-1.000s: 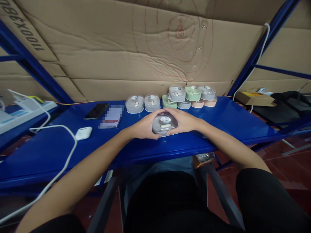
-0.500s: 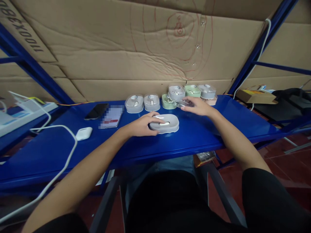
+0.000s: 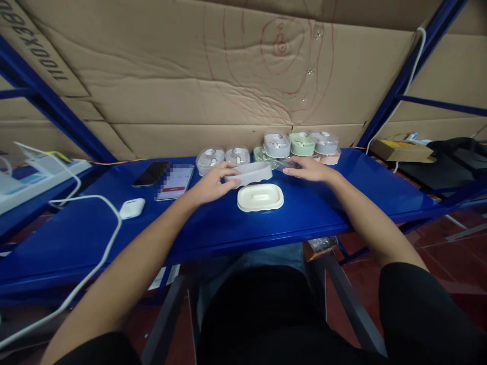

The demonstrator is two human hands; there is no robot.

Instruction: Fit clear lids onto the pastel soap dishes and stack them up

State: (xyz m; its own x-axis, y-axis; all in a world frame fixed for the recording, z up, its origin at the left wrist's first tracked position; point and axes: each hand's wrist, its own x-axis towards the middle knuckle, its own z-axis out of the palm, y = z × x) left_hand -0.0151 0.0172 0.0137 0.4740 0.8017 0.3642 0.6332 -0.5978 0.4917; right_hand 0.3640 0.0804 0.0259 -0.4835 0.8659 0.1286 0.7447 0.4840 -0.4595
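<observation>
My left hand (image 3: 219, 183) grips a grey oval box shell (image 3: 253, 174) by its left end, lifted and tilted with the hollow side showing. Below it on the blue table lies a cream oval piece (image 3: 261, 196) with a raised bar in its middle. My right hand (image 3: 308, 168) pinches a clear plastic lid (image 3: 283, 163), partly hidden by the fingers, close to the right end of the grey shell. Just behind both hands stand several lidded boxes, among them a grey one (image 3: 277, 145) and a green one (image 3: 302, 144), some stacked on others.
Two phones, one dark (image 3: 151, 174) and one with a lit screen (image 3: 176, 181), lie on the left of the table (image 3: 304, 215). A white earbud case (image 3: 132, 208) sits by a white cable (image 3: 102, 253). Cardboard (image 3: 171, 101) walls the back; an open carton (image 3: 401, 151) stands at right.
My left hand has raised the grey shell up and back off the table, uncovering the cream oval piece beneath. My right hand stays nearly in place with the clear lid.
</observation>
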